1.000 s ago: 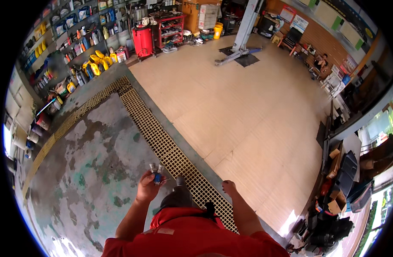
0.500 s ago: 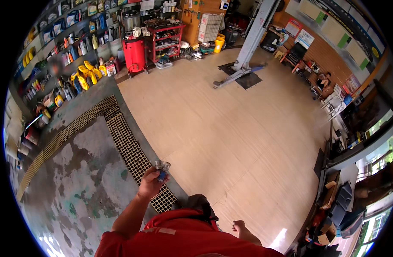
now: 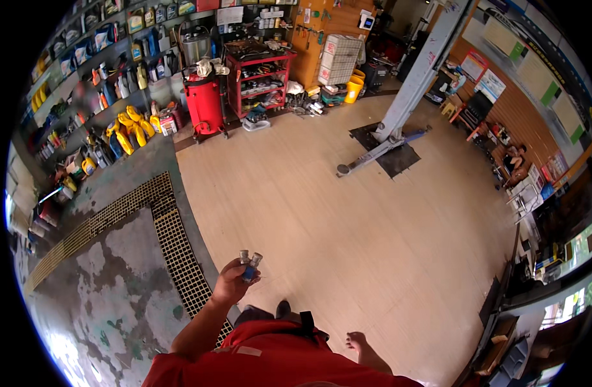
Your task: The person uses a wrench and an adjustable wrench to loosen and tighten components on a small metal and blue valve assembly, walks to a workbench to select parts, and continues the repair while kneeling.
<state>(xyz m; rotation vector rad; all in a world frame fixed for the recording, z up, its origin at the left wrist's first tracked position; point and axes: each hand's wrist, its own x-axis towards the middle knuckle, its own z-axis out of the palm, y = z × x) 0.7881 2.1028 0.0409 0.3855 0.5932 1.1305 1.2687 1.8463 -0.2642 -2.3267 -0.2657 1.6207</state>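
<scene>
My left hand [image 3: 231,282] is closed around a small blue piece [image 3: 249,273] in front of my body. Two silvery metal fittings [image 3: 249,258] stick up from it, side by side, beyond my fingertips. My fingers cover part of the blue piece, and its exact kind does not show. Low on the right, my right hand [image 3: 356,340] hangs near my side with its fingers curled in. Nothing shows in it, and it touches nothing I can see.
Beige floor [image 3: 347,226] stretches ahead, with a yellowish floor grating [image 3: 180,258] along its left. A grey lift post [image 3: 415,84] has its arm low over the floor. A red drum [image 3: 204,109] and red tool cart [image 3: 260,80] stand near shelves of bottles [image 3: 131,126].
The view has shifted, and the lift post and red cart look nearer. My left hand has moved slightly right and down with the blue piece and fittings. A dark shoe now shows below me.
</scene>
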